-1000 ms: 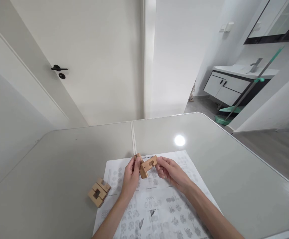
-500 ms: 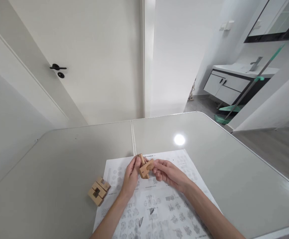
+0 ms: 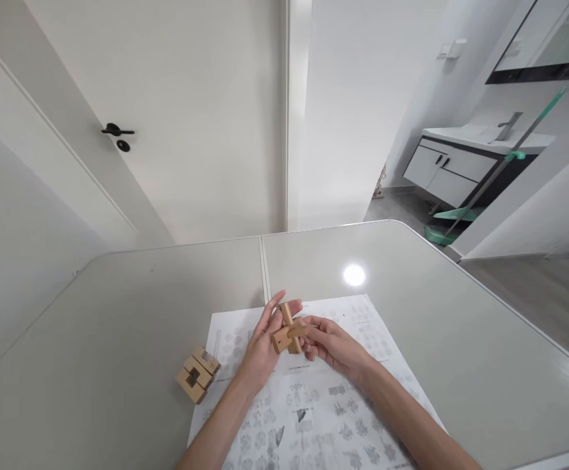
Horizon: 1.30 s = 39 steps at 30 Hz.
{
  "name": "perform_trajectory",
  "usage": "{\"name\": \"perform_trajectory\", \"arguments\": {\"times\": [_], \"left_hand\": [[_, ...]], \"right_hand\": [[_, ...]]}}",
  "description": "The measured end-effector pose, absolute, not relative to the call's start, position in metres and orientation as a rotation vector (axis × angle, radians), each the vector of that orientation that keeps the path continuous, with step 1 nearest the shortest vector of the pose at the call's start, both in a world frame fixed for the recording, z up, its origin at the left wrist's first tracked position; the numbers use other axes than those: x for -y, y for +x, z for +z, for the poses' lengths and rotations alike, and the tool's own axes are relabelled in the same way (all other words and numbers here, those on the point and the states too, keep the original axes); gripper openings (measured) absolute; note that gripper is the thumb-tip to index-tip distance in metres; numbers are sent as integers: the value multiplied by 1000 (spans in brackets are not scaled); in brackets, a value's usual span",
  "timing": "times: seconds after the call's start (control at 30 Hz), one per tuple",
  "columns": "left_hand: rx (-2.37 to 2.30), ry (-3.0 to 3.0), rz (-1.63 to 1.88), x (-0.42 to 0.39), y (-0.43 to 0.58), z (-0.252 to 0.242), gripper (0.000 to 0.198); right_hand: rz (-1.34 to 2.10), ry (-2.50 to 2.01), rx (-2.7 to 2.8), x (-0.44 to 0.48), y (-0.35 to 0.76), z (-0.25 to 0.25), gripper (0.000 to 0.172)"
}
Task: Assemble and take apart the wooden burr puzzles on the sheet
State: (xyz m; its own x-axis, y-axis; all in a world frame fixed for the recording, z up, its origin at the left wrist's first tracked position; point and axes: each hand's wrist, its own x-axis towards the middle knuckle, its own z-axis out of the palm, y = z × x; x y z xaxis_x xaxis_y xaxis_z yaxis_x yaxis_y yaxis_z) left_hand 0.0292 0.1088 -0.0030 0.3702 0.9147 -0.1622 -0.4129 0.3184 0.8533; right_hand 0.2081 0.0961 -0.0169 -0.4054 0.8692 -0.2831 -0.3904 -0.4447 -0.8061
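Note:
Several notched wooden puzzle pieces [image 3: 290, 331] cross one another between my hands, above a printed sheet. My left hand [image 3: 261, 347] supports them from the left, its thumb against the wood and some fingers stretched out behind. From the right, my right hand [image 3: 334, 344] pinches the end of a piece between thumb and fingers. Part of the wood is hidden by the fingers. A blocky wooden puzzle cluster [image 3: 198, 375] with a square hole in its top rests to the left, at the edge of the printed sheet [image 3: 260, 427].
The grey-green table [image 3: 132, 313] has a seam running away from me and a bright light reflection at right. Behind it stand a white door [image 3: 206, 117] and a wall. Off to the right are a sink cabinet [image 3: 448, 166] and a green-handled broom [image 3: 514, 155].
My left fingers have opened and stretched out around the pieces. The upright piece has shifted slightly right and now stands more visible across the other. The wooden cluster still lies at the left.

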Motion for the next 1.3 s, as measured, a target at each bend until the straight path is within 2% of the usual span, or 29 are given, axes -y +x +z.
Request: {"name": "perform_trajectory", "arguments": {"times": [0.33,1.0,1.13,1.3], "left_hand": [[-749,813,997,-109,31,-2,43],[-942,1194,1094,-105,32,-7,42],[-984,1288,1096,-103,33,-8,43],[-1006,1339,1128,-103,33,-10,45]], "right_hand": [[1974,-859,837,-94,208,-9,32],[2024,-753,624,-92,204,-29,25],[2016,-734,551,-92,203,-34,36],[2014,-699,526,-93,202,-37,35]]}}
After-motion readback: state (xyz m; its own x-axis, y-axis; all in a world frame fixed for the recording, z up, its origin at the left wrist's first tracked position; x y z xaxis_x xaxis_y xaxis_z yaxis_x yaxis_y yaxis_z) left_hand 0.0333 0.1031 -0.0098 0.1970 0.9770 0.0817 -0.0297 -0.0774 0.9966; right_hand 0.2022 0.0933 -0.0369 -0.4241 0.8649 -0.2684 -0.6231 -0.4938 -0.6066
